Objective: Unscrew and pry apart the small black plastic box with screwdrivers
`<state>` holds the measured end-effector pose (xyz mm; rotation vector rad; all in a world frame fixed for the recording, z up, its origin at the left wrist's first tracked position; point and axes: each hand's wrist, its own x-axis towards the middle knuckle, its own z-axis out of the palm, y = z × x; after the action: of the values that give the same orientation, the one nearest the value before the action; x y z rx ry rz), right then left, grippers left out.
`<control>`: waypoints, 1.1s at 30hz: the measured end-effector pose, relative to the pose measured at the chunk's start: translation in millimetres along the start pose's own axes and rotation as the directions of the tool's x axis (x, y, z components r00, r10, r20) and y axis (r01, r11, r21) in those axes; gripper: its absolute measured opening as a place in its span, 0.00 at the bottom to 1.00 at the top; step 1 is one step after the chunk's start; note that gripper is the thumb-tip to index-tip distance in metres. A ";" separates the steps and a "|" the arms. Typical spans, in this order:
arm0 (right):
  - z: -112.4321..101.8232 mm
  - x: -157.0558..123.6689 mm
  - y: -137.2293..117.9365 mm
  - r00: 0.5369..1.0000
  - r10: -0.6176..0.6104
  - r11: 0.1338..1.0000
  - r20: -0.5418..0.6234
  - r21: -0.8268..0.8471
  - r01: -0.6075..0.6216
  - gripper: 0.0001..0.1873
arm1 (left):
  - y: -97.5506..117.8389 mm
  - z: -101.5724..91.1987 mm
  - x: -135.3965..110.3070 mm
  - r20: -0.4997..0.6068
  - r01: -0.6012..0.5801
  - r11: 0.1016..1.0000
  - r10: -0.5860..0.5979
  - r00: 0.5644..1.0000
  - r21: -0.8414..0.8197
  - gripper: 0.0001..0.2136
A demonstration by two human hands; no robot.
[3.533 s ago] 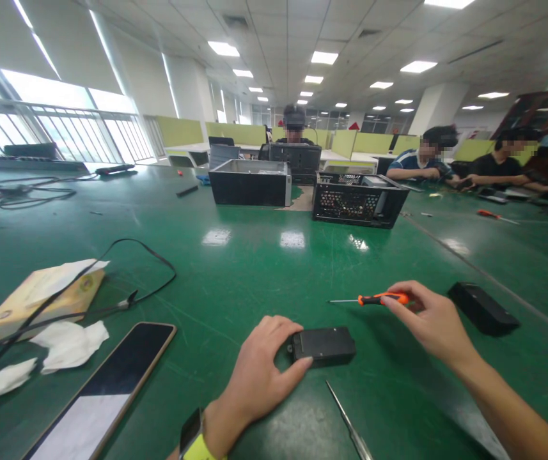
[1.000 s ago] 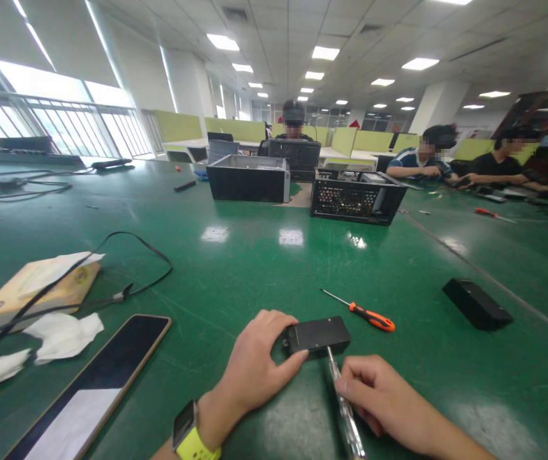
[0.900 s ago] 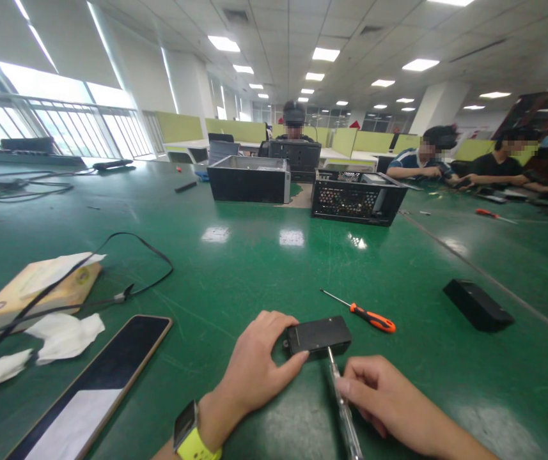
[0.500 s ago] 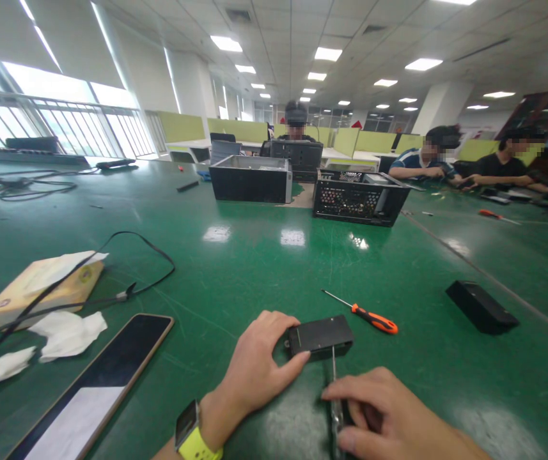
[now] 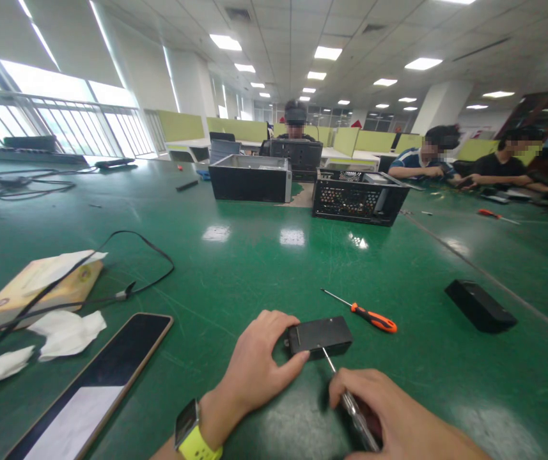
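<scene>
A small black rectangular box lies on the green table in front of me. My left hand grips its left end, with the thumb along the near side and the fingers behind. In my right hand is a screwdriver with a thin metal shaft and a clear-looking handle. Its tip meets the near top edge of the box, around the middle; whether it sits in a slot or screw, I cannot tell. Just beyond the box rests an orange and black screwdriver.
A second black box lies to the right. On the left are a phone, crumpled tissues, a tissue pack and a black cable. Computer cases stand farther back, and several people sit around the table.
The screwdriver in my right hand has swung from nearly upright to a slant, its tip shifting left along the box edge. My left hand and the box have stayed put.
</scene>
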<state>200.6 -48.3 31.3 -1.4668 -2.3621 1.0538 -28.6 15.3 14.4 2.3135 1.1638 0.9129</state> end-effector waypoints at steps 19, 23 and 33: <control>16.7 3.3 8.8 0.997 -0.063 0.996 -0.037 -0.058 0.061 0.37 | 0.1 0.8 -0.4 -0.009 -0.009 1.000 0.009 1.000 -0.018 0.16; 22.7 9.2 8.5 0.999 -0.032 0.994 0.032 -0.107 0.035 0.27 | 0.7 -0.5 -0.2 -0.050 -0.035 0.999 0.033 0.998 -0.040 0.13; -5.1 -12.5 5.6 0.964 -0.056 0.996 0.262 0.077 0.037 0.14 | -4.9 0.8 -0.3 -0.035 -0.023 0.998 0.021 0.999 -0.061 0.17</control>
<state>213.4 -54.9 34.1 -1.3111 -2.4882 1.3832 -30.9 17.8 10.8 2.2746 1.1109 0.9864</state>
